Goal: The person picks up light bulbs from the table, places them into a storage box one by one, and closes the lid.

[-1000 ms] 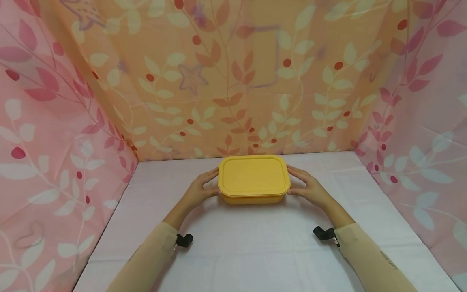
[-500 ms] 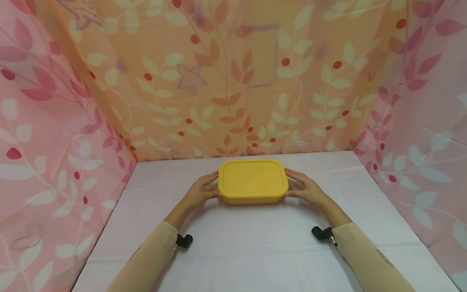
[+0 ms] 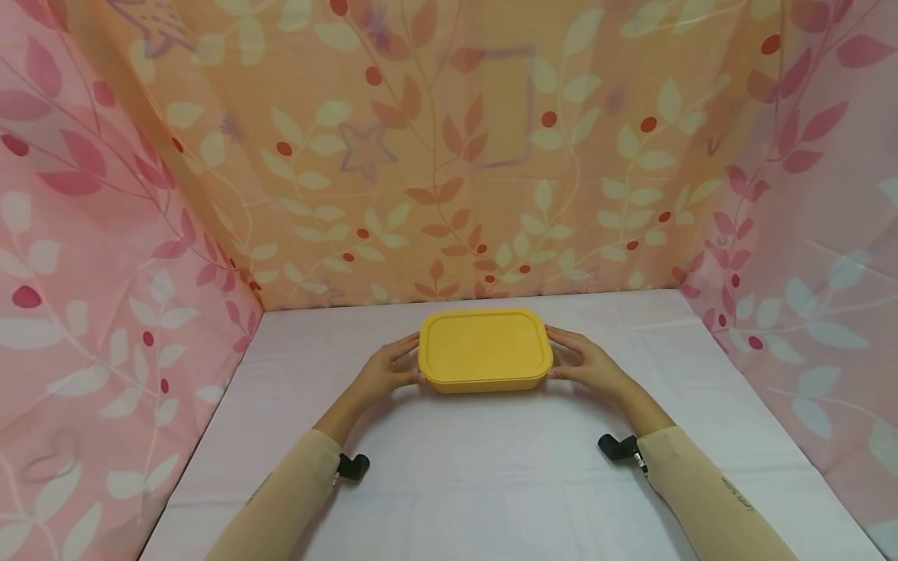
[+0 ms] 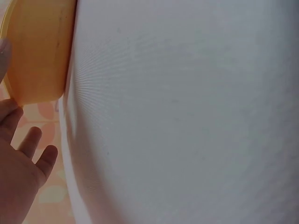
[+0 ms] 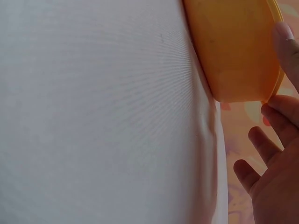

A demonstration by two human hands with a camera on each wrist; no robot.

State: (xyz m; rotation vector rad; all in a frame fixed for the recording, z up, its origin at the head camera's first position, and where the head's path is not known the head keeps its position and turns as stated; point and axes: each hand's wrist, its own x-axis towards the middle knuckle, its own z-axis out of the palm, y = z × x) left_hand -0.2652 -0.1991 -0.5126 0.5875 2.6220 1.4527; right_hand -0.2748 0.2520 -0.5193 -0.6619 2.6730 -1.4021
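A yellow lidded food container [image 3: 486,349] rests on the white cloth near the back of the table, with its lid on. My left hand [image 3: 382,370] holds its left end, thumb by the front corner and fingers towards the back corner. At the opposite end my right hand [image 3: 588,365] grips in the same way. In the left wrist view the container's side wall [image 4: 39,51] stands on the cloth, and the outer fingers of that hand are spread away from it. The right wrist view shows the thumb [image 5: 285,42] against the lid's rim.
White cloth [image 3: 463,483] covers the table. An orange leaf-patterned curtain [image 3: 449,156] rises just behind the container. Pink patterned curtains flank the table at the left [image 3: 105,257] and right [image 3: 807,234]. A small black camera [image 3: 354,467] sits at each sleeve cuff.
The container's lid has dropped slightly, moved a little to the left and looks smaller. Both hands have stayed at its ends and shifted only slightly with it.
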